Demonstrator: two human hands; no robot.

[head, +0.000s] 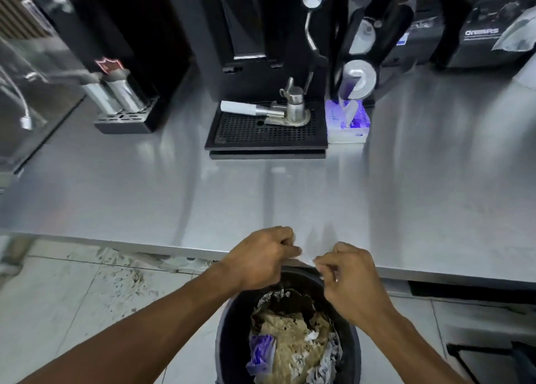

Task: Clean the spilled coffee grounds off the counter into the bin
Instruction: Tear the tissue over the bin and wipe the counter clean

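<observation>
The black bin point(232, 320) stands on the floor just below the front edge of the steel counter point(145, 198). Inside it lie brown soiled paper, crumpled foil, a purple wrapper and white tissue. Both my hands hover over the bin's far rim at the counter edge. My left hand point(258, 260) has its fingers curled in, fingertips pinched. My right hand point(346, 276) is curled the same way, a few centimetres from the left. Tiny white specks show at the fingertips of both; I cannot tell what they are. No coffee grounds are visible on the counter.
An espresso machine with a black drip tray point(266, 134) and a portafilter point(261, 112) stands at the back. A purple tissue box point(346, 122) is to its right, a dispenser with two steel cups point(121, 96) to its left. Tiled floor point(87, 296) lies left of the bin.
</observation>
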